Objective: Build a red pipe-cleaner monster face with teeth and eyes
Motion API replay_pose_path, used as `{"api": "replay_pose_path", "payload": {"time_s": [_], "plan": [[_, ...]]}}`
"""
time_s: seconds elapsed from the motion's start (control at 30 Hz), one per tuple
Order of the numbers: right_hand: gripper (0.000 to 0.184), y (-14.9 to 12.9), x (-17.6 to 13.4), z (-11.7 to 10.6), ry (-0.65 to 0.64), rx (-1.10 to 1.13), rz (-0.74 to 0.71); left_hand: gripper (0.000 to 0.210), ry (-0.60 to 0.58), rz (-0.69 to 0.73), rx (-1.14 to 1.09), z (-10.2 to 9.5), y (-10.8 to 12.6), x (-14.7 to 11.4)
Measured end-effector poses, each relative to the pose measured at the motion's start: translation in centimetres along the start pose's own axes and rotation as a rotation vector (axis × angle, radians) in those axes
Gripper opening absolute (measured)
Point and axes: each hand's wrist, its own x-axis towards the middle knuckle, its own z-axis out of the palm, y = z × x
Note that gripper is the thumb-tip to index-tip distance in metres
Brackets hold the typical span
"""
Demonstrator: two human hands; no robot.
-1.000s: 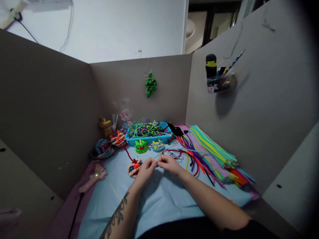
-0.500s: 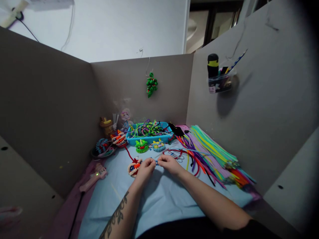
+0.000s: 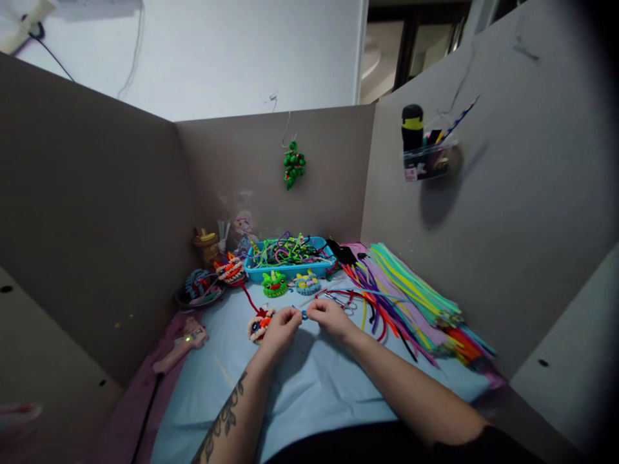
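Note:
Between my fingertips is a short blue pipe cleaner, bent into a small shape. My left hand pinches it from one side and my right hand from the other; both are closed, and much of the piece is hidden by the fingers. Partly behind my left hand lies an orange and cream pipe-cleaner face with a blue eye and a dark red strand. Beyond my hands sit a green pipe-cleaner head and a light blue one. Scissors lie just past my right hand.
A blue tray full of pipe-cleaner scraps stands at the back. Bundles of coloured pipe cleaners spread along the right. On the left lie a pink glue gun with its cord and a dark bowl. Grey panels enclose three sides.
The blue piece between my fingertips shows slightly more and looks more curled. Both hands stay almost in the same place.

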Motion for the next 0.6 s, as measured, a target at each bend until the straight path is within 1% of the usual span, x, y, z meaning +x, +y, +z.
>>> {"api": "replay_pose_path", "payload": {"time_s": [0.07,0.17,0.27,0.37,0.43,0.47,0.53,0.6], "plan": [[0.014,-0.1,0.0,0.1,-0.010,-0.008,0.008,0.029,0.034,0.012,0.034,0.0,0.2,-0.3],[0.013,-0.5,0.2,0.6,-0.088,-0.039,0.022,0.026,0.070,0.038,0.099,-0.6,0.6,-0.9],[0.013,-1.5,1.1,1.6,-0.163,-0.062,0.012,0.026,0.152,0.092,0.163,-2.5,1.1,-1.7],[0.014,-2.3,2.9,3.2,-0.177,-0.061,0.004,0.026,0.342,0.196,0.193,-5.6,1.5,-2.1],[0.013,-2.5,4.4,4.3,-0.197,-0.090,0.028,0.023,0.499,0.263,0.235,-7.6,1.5,-2.1],[0.012,-2.4,5.2,4.8,-0.212,-0.110,0.043,0.021,0.540,0.283,0.251,-8.3,1.3,-2.1],[0.009,-2.2,6.4,5.8,-0.258,-0.143,0.072,0.019,0.548,0.286,0.287,-9.2,0.7,-1.9],[0.007,-2.0,7.2,6.6,-0.284,-0.165,0.097,0.018,0.513,0.257,0.328,-9.3,-0.1,-1.7]]}}
